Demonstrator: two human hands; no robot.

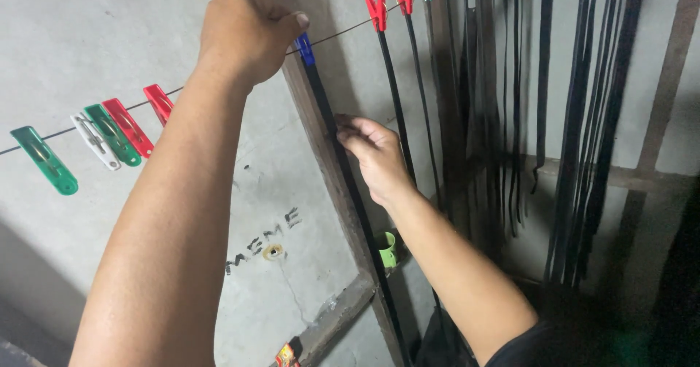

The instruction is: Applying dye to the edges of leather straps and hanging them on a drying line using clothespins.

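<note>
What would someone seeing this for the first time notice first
The two bare arms fill the middle: the left hand pinches a blue clothespin on the wire line, while the right hand holds the black strip hanging below it. Bright red, green and white clothespins sit on the line at left, and many dark strips hang at right.

The left hand (pixel 244 35) covers the upper part of the blue peg (pixel 305 49); whether the fingers press it cannot be confirmed. The right hand (pixel 375 155) conceals part of the black strip (pixel 350 184) and its fingertips are out of sight behind it. The strip's lower end is cut off at the bottom edge. The hanging black strips (pixel 583 133) merge in shadow, uncountable. The green cup (pixel 386 249) is apparently half hidden.
</note>
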